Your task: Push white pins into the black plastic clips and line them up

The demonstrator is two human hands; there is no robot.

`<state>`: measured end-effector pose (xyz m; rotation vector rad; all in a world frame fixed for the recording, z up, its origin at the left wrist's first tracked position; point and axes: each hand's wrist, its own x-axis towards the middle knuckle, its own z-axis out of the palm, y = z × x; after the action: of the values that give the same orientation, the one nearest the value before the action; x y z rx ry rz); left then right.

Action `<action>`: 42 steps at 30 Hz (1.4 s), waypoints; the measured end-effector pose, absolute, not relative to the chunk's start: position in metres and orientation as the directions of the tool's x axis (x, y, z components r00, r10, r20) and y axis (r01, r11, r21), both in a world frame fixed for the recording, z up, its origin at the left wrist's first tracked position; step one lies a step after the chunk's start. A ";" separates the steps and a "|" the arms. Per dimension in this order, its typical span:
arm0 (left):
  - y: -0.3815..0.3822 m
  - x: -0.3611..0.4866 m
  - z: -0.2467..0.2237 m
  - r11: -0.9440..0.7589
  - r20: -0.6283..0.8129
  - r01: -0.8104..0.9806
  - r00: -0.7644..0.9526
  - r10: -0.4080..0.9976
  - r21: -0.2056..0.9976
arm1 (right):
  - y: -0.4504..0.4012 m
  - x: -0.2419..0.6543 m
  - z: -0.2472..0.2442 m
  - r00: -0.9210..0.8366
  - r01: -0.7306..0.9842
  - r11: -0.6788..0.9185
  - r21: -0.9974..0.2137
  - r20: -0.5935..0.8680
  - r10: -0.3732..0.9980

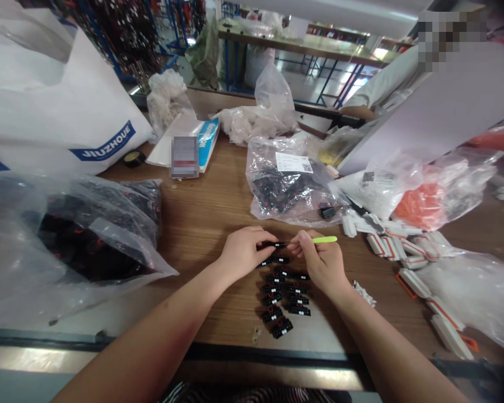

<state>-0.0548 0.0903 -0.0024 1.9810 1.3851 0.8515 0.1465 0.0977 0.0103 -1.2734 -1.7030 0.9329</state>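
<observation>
My left fingers (262, 238) grip a black connector (273, 244); my right fingers (304, 239) pinch a yellow-green pick (325, 239) just beside it. Further black connectors (282, 296) lie in two rows on the wooden worktop (201, 235) below my hands, with a clear plastic bag (277, 190) of dark parts at upper centre

This is a factory workshop. A wooden workbench (201, 224) carries plastic bags of parts (277, 193) and rows of small black connectors (282, 327). Blue metal benches (302, 47) and hanging racks (117, 33) stand at the upper part.
</observation>
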 end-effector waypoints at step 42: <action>0.089 -0.051 0.002 -0.231 0.091 0.634 0.246 0.965 0.738 | 0.092 0.138 0.026 -0.418 0.588 0.451 -0.672 0.225 0.880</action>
<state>-0.0508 0.0890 0.0021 1.9498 1.4527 0.7493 0.1377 0.0920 0.0261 -1.2226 -2.1447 0.6840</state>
